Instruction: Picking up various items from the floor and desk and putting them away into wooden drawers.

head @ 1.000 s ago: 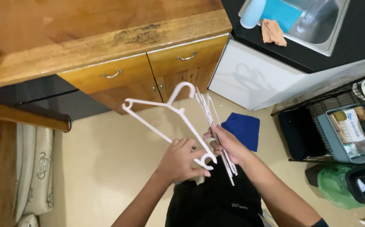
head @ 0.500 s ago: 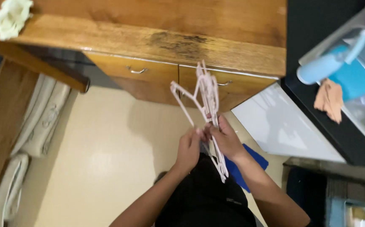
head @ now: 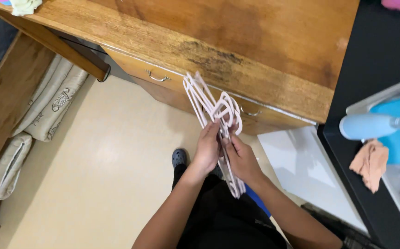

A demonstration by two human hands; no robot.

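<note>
A bunch of several white plastic hangers point(head: 209, 108) is stacked flat together in front of me, hooks pointing up toward the wooden desk point(head: 237, 41). My left hand point(head: 207, 148) grips the stack at its middle from the left. My right hand point(head: 241, 157) holds the same stack from the right, fingers pinching near the hooks. The lower ends of the hangers reach down past my right wrist.
Two desk drawers with metal handles point(head: 157, 76) face me. A black counter point(head: 379, 60) on the right carries a sink tub, a blue bottle point(head: 370, 125) and an orange cloth point(head: 370, 162). Folded cushions point(head: 47, 103) lie at left on the cream floor.
The spread hangers have been gathered into one tight stack. Both hands stay on them, and my view has swung left toward the desk.
</note>
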